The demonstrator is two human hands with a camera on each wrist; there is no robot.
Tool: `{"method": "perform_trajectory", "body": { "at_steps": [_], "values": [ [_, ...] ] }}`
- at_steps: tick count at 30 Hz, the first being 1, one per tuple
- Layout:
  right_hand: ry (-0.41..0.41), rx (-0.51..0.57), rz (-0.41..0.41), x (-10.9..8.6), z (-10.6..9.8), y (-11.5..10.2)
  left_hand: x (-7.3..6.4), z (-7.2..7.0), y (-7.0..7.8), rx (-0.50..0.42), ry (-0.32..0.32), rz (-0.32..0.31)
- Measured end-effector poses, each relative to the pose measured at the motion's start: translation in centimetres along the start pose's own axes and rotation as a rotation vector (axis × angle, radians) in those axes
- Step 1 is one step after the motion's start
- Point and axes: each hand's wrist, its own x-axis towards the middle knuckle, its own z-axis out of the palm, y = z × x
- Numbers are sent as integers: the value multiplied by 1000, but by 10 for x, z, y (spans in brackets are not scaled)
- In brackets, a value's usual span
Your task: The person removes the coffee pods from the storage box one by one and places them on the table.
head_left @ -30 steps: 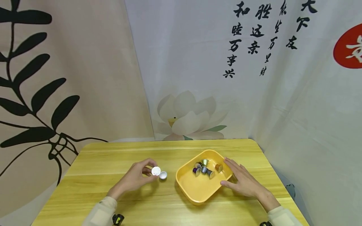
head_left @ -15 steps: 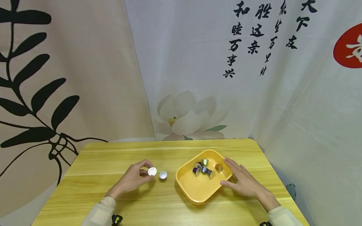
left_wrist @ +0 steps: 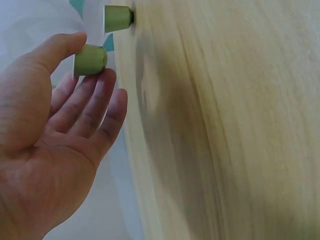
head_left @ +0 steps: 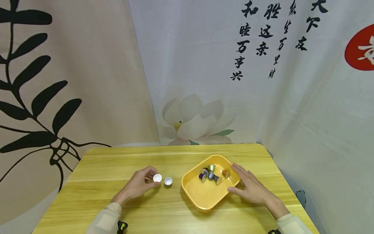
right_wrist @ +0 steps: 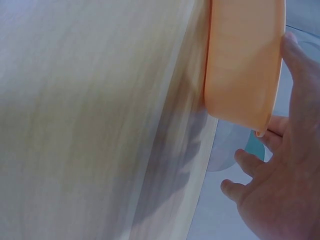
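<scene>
My left hand [head_left: 140,183] pinches a green coffee capsule [left_wrist: 90,60] between thumb and fingertips, its white lid [head_left: 157,178] turned up. Just to the right a second green capsule [left_wrist: 118,19] rests on the table, showing its pale lid [head_left: 168,181] in the head view. My right hand [head_left: 251,188] lies along the right side of a yellow plastic basin [head_left: 201,196], fingers spread, with thumb and fingertips at the rim. Several coffee capsules lie inside the basin, among them an orange one [head_left: 226,174], a purple one [head_left: 203,177] and a green one [head_left: 211,168].
The wooden table [head_left: 117,165] reaches back to a hanging cloth [head_left: 204,65] with black lettering and a pale flower. Another cloth [head_left: 102,81] with dark leaves hangs at the left. A dark band [head_left: 122,226] shows at the left sleeve.
My left hand has moved slightly left with its capsule, away from the one on the table, and has since stayed nearly still. The right hand and basin have not moved.
</scene>
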Motion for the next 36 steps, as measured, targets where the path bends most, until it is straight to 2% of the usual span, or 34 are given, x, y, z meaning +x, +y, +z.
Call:
{"method": "perform_trajectory", "body": {
  "at_steps": [12,25,36],
  "values": [
    [-4,12,-3,0,-1,1,2,4,-6,16,-9,-33],
    [-4,10,-2,0,-1,1,-1,7,-12,44,-34,-27],
    [-4,11,-1,-1,0,0,-1,9,-16,48,-31,-28]
  ]
}}
